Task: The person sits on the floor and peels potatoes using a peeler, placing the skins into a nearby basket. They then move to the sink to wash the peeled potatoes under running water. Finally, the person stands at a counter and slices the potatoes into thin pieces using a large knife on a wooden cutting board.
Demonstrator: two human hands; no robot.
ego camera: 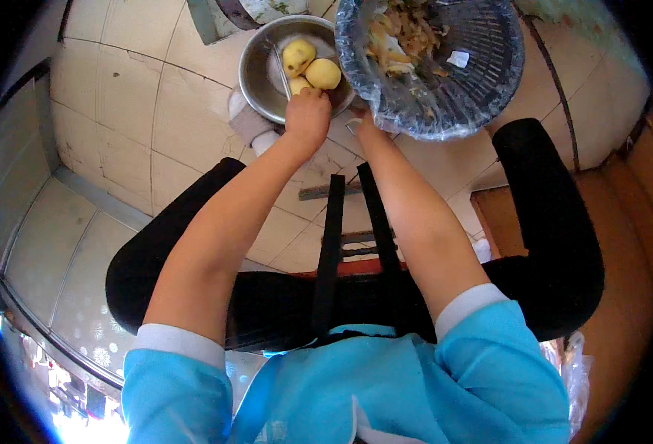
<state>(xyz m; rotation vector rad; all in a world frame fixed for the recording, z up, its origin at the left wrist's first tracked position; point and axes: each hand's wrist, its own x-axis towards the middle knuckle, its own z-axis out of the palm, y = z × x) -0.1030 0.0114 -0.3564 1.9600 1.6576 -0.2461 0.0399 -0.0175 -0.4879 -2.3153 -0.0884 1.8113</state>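
My left hand (308, 115) reaches over the near rim of a steel basin (253, 91), its curled fingers at the lowest of several peeled yellow potatoes (323, 74). Whether it grips that potato is hidden by the hand itself. A thin metal utensil (281, 69) leans inside the basin and runs down towards these fingers. My right hand (366, 123) is between the basin and a dark slatted plastic basket (485, 105). The basket's rim and its clear plastic liner hide most of the fingers. A small pale, metal-looking piece (352, 125) shows beside that hand.
Brownish peelings (407, 33) and a white scrap (458, 59) lie in the lined basket. A grey and white fabric item (251, 123) touches the basin's lower left side. Tiled floor (121, 111) surrounds them. A brown wooden surface (609, 233) stands at right, a panelled cabinet (54, 238) at left.
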